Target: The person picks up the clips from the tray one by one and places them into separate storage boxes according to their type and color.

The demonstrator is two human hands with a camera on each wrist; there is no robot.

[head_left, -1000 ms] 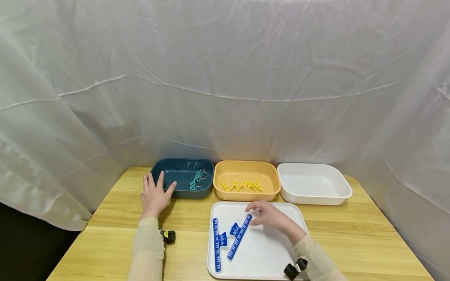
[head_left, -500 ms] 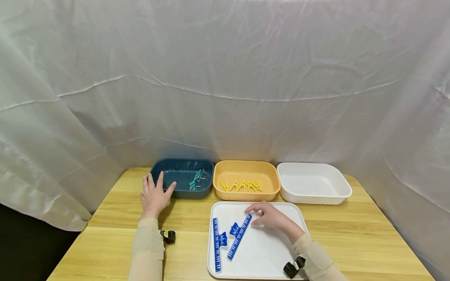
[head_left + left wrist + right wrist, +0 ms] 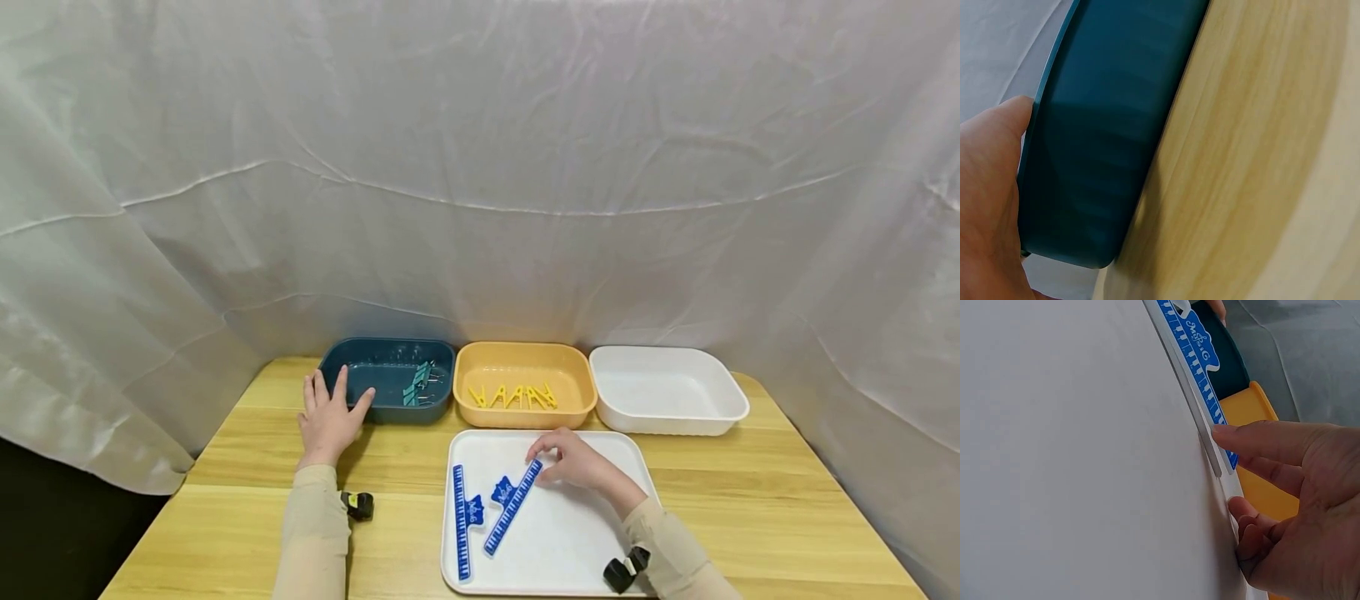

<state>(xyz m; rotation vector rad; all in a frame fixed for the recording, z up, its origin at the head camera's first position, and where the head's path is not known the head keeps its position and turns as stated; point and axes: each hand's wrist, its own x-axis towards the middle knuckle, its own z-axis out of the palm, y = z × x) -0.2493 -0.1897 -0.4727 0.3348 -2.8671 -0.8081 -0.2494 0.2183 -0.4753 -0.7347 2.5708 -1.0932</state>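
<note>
My right hand (image 3: 576, 463) pinches the upper end of a long blue music clip (image 3: 513, 510) printed with piano keys, which slants across the white tray (image 3: 555, 560). In the right wrist view, the thumb lies on the near edge of that clip's end and a finger goes behind it. To its left on the tray is a second blue music clip (image 3: 461, 525). My left hand (image 3: 327, 427) rests with spread fingers on the left end of the dark teal bin (image 3: 405, 414); its thumb touches the rim in the left wrist view.
Teal binder clips (image 3: 420, 379) lie at the right in the teal bin. Beside it stands a yellow bin (image 3: 525, 419) with several yellow clothespins (image 3: 516, 394), then a white bin (image 3: 675, 424). A grey-white curtain (image 3: 480, 208) hangs behind the wooden table (image 3: 765, 517).
My right fingers have closed on the end of the slanted clip, and that end has shifted slightly to the right. The left hand stays on the teal bin.
</note>
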